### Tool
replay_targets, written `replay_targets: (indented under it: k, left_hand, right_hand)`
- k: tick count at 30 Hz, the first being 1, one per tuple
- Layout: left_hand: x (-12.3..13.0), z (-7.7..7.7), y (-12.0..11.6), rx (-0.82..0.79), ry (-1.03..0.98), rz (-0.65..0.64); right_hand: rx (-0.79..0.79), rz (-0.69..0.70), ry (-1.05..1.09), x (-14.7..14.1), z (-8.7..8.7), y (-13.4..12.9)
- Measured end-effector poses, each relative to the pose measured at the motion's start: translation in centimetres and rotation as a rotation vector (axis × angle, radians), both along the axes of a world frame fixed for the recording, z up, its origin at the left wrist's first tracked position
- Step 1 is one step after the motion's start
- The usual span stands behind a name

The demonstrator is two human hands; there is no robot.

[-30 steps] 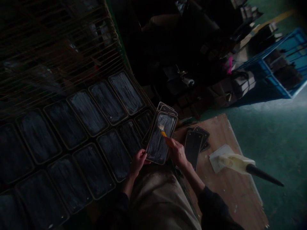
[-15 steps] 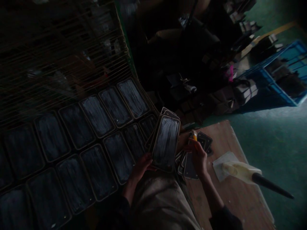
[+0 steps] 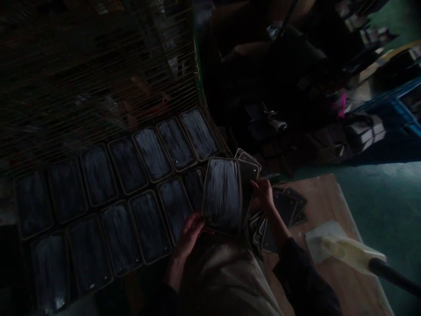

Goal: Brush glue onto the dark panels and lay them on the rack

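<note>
A dark rectangular panel point(image 3: 222, 195) with whitish streaks and a pale rim is gripped at its lower left corner by my left hand point(image 3: 192, 228). Behind it, to the right, more dark panels point(image 3: 248, 171) are fanned out over my lap. My right hand point(image 3: 263, 193) is at the right side of these panels, fingers bent against them; whether it grips one is too dark to tell. Rows of similar streaked panels point(image 3: 151, 153) lie on a rack at the left. Further dark panels point(image 3: 281, 208) are stacked on the wooden board beside my right forearm.
A pale yellow bottle point(image 3: 351, 252) with a long dark nozzle lies on a white sheet point(image 3: 324, 232) on the wooden board point(image 3: 319, 193). Wire mesh point(image 3: 158, 83) rises behind the rack. A blue crate point(image 3: 388, 127) and dark clutter stand at the right.
The streaked panel has shifted left off the others, exposing the one beneath. My right hand has moved up to the panels; the orange-yellow item it held is no longer visible. The view has turned left.
</note>
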State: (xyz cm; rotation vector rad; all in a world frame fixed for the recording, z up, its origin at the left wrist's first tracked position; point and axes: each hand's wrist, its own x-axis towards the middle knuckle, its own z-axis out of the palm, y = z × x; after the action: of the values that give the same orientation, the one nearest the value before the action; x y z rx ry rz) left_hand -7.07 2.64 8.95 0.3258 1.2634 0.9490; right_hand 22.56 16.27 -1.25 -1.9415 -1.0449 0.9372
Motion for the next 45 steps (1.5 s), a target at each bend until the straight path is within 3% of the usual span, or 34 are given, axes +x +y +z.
replay_targets:
  k: [6,11,17,24,27,33,40,42,45]
  left_hand:
    - [-1.2,-2.0,-2.6,-0.065,0.077,0.099]
    - [-1.3,-2.6,-3.2,-0.084,0.097,0.133]
    - [-0.8,-2.8,-3.7,-0.090,0.073,0.203]
    - [1.3,-6.3,-6.4,-0.162,0.031,0.309]
    - [2.2,-7.1,-6.6,-0.166,0.023,0.321]
    - [3.8,-7.4,-5.9,-0.249,0.121,0.319]
    - [5.0,-7.8,-7.9,-0.420,0.199,0.234]
    - [6.1,-7.9,-9.1,-0.492,0.188,0.128]
    - [9.7,-8.1,-9.7,-0.486,0.182,-0.159]
  right_hand:
    - [0.042,-0.129,0.223,-2.3,0.3,0.4]
    - [0.163,-0.220,0.161,-2.1,2.0,-1.1]
    - [0.207,-0.270,0.101,0.8,4.3,-3.7]
    - [0.209,-0.347,0.035,5.0,8.5,-7.0]
    - [0.177,-0.356,0.031,6.5,10.1,-8.4]
    - [0.065,-0.357,-0.034,9.1,11.1,-11.4]
    - [0.030,-0.416,-0.080,12.2,10.6,-16.8]
    - [0.022,-0.435,-0.126,12.9,10.3,-18.5]
    - [0.011,-0.435,-0.226,13.8,9.7,-20.5]
